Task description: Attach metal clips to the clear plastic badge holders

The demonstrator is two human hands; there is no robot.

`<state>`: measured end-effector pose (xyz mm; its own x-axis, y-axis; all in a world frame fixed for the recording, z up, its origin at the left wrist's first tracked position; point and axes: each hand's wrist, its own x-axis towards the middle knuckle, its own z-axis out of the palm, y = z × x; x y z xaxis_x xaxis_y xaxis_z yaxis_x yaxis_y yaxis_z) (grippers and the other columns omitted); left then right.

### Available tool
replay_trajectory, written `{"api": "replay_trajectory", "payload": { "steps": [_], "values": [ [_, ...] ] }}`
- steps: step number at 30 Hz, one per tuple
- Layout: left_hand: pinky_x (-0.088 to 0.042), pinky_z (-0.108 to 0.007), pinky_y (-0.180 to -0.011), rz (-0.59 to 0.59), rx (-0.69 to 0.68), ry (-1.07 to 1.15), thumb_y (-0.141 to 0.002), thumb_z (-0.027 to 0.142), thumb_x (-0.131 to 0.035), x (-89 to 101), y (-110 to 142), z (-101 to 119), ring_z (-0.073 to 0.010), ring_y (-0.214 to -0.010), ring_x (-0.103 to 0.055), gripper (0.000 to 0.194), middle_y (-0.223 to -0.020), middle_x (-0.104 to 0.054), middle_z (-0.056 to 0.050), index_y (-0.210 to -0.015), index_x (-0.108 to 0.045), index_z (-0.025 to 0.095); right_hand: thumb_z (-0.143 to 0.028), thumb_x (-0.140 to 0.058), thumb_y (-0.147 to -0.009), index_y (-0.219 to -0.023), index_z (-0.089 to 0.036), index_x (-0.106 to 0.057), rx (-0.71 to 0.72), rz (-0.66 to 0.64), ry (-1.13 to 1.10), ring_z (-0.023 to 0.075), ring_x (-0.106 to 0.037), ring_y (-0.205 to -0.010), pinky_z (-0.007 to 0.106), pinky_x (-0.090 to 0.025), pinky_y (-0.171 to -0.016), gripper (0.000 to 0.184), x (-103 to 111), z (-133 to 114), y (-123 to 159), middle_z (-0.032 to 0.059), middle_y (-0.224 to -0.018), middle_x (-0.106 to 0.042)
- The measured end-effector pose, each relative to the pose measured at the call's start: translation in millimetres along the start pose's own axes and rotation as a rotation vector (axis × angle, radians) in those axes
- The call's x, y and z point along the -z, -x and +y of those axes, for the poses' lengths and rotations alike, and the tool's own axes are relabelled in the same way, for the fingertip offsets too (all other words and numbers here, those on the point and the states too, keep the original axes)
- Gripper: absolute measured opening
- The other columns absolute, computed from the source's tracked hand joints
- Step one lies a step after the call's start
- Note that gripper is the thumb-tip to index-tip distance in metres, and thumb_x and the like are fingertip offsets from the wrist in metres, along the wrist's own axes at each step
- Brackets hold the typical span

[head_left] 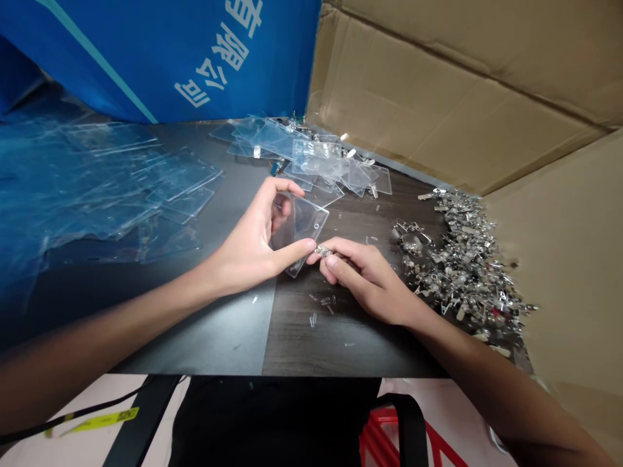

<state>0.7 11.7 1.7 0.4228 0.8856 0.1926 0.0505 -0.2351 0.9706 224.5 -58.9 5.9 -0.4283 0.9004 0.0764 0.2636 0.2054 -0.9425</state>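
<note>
OK, we've got a clear, flat plastic sleeve [302,217] with a small hole, pinched in our left hand [257,243] above the tabletop [311,350]; our right hand [367,275] pinches a shiny metal clip [322,251] at its edge.

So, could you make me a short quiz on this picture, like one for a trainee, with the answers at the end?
1. Which hand holds the clear sleeve?

2. True or false: the clip pile lies to the right of the right hand.

3. What does the right hand hold?
A) a pen
B) a metal clip
C) scissors

Key:
1. The left hand.
2. True.
3. B.
</note>
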Motion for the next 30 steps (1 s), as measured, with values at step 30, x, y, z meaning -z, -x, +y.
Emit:
{"api": "replay_trajectory", "payload": {
  "steps": [30],
  "values": [
    [-0.054,-0.040,-0.092,0.069,-0.243,-0.253,-0.083,0.023,-0.087,-7.9,11.8,-0.5,-0.0250,-0.111,-0.056,0.064,-0.127,-0.053,-0.008,-0.136,-0.051,0.030,-0.031,-0.062,-0.114,-0.108,-0.020,-0.069,0.169,0.078,0.136,0.0140,-0.060,-0.076,0.028,-0.046,-0.072,0.014,-4.2,-0.4,1.5,-0.0008,-0.087,-0.067]
  ]
}}
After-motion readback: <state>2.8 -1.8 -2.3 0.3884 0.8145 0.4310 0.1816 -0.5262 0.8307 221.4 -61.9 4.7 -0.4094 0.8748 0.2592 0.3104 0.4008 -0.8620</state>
